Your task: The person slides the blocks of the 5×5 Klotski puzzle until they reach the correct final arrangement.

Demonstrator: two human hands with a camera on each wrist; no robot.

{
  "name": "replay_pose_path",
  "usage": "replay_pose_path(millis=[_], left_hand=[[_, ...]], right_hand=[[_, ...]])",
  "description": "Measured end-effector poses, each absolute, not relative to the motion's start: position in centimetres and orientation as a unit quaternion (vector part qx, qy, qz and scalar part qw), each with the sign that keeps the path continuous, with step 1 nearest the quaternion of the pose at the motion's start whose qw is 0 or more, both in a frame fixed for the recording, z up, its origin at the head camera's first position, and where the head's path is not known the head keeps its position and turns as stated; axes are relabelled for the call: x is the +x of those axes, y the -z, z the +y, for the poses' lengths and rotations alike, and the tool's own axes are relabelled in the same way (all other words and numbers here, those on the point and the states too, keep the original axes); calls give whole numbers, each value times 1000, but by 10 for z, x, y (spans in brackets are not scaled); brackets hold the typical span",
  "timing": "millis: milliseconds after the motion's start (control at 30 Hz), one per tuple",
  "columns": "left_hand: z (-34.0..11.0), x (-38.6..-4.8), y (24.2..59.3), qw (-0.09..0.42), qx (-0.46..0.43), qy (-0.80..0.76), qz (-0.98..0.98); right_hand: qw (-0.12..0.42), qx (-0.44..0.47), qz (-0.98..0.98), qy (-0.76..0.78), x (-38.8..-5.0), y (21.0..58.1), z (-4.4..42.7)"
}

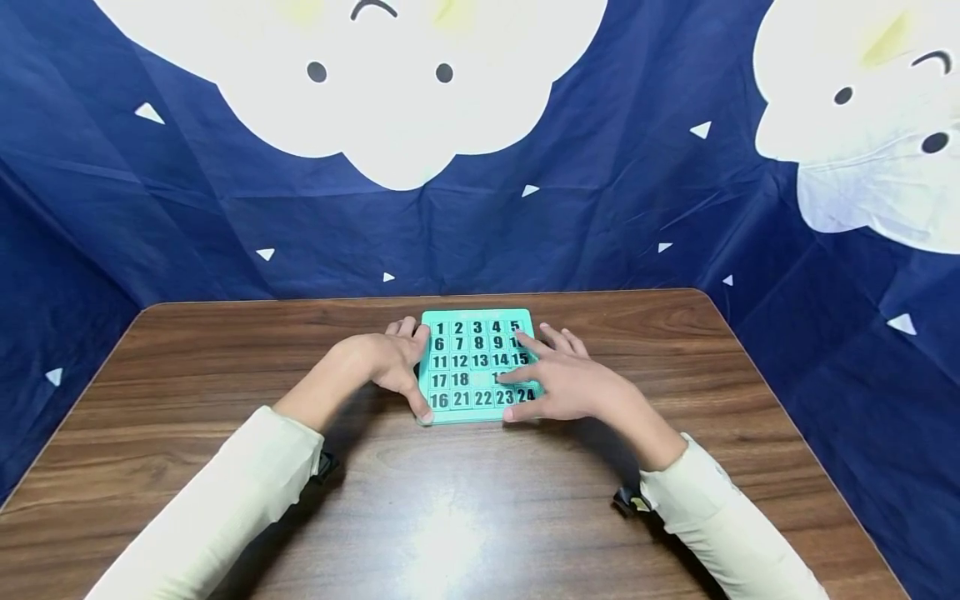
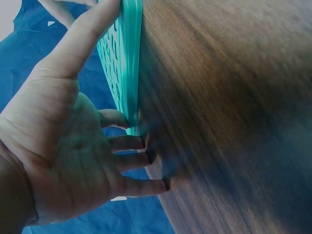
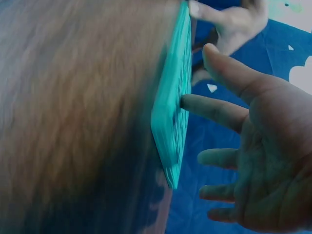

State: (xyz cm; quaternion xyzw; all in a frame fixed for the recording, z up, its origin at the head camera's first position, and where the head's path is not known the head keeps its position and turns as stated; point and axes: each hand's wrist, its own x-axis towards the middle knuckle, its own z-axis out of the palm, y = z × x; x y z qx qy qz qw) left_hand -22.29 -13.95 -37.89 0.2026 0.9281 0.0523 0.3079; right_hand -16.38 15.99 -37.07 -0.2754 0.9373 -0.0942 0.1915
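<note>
A teal sliding number puzzle [image 1: 459, 362] lies flat on the wooden table, its black-numbered tiles in rows. In the fourth row a gap shows right of tile 18. My left hand [image 1: 397, 358] braces the board's left side with spread fingers, the thumb at the near left corner. In the left wrist view, the left fingers [image 2: 129, 144] reach down beside the edge, some touching the table. My right hand [image 1: 566, 382] is over the right side, its index fingertip touching a fourth-row tile. Its thumb is raised off the board in the right wrist view, and its other fingers are extended.
The brown wooden table [image 1: 225, 350] extends around the puzzle and reflects a bright glare in front. Behind and beside it hangs a dark blue cloth [image 1: 465, 225] with white clouds and small triangles. Each wrist carries a small black device.
</note>
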Motion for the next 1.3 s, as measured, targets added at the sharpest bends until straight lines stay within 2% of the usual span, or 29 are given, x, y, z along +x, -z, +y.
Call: replay_pose_path(millis=[133,333,600,767,867,1100,1300], left_hand=[[-140,-223,382,303,205,-53,929],[-145,-223,384,300,211,-57,929],[-142,-224,382,305,207,-64,927],[-141,-225,382,307,208,-55,927],[-141,-226,382,310,210,-47,926],[-139,-224,382,304,208,-62,928],[-139,-224,380,311,207,-55,926]], right_hand=[[183,-284,936,100,-165,371,157],[191,-331,917,115,-171,381,126],[210,-289,929,96,-173,373,141],[189,-329,920,97,-175,376,117],[200,-349,909,108,-175,382,104],[203,-302,929,63,-172,379,121],[212,-357,904,100,-164,378,120]])
